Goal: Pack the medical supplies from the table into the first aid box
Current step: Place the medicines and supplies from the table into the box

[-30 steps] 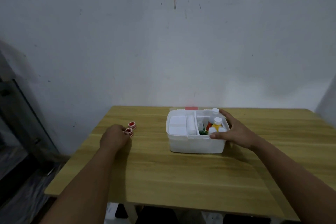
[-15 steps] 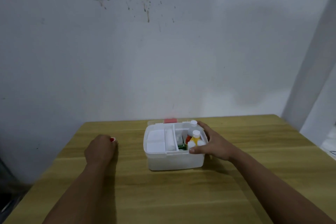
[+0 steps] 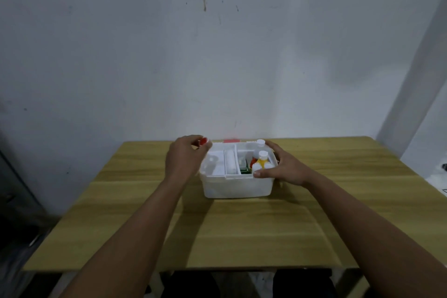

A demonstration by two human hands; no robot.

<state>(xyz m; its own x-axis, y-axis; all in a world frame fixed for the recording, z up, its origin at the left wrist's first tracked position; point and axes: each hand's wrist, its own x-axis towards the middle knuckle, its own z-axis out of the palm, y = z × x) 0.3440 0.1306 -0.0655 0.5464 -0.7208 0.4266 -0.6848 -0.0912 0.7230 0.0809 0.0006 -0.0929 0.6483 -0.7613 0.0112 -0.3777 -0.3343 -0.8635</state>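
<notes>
Red-topped vial (image 3: 203,141) is pinched in the left grip (image 3: 185,158), the box (image 3: 237,187) (bottles (image 3: 262,156) inside) just right of it on the bench (image 3: 217,230), its other end clasped by the right grip (image 3: 284,167).

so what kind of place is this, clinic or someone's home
Likely a plain room at home, not certain: a stained bare white wall, a simple wooden table against it, one small first aid box.

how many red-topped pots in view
1: a red-topped pot held in the left hand over the box, at its back left corner. Others may be hidden in that hand.
</notes>
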